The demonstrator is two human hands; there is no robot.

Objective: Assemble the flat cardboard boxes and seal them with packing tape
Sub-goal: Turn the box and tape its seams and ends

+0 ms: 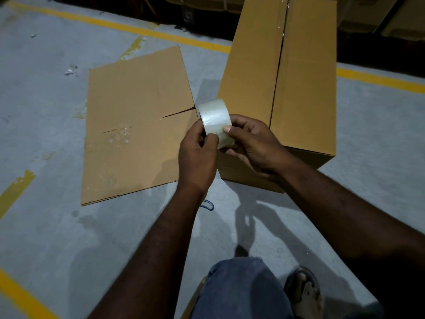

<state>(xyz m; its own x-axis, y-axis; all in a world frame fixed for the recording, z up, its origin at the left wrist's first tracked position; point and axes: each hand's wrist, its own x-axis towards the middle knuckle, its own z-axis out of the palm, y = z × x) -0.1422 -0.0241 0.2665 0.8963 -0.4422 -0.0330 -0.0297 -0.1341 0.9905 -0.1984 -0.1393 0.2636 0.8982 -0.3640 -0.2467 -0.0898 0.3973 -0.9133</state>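
Note:
A roll of clear packing tape is held up in front of me by both hands. My left hand grips its near left side, thumb pressed on the tape face. My right hand holds the right side, thumb tip on the tape surface near the lower edge. An assembled brown cardboard box stands on the floor just beyond my hands, its top flaps closed along a centre seam. A flat, folded cardboard box lies on the floor to its left.
The grey concrete floor carries yellow painted lines. More cartons are stacked at the far top right in shadow. A small blue loop lies on the floor under my left wrist. My knee and sandalled foot are at the bottom.

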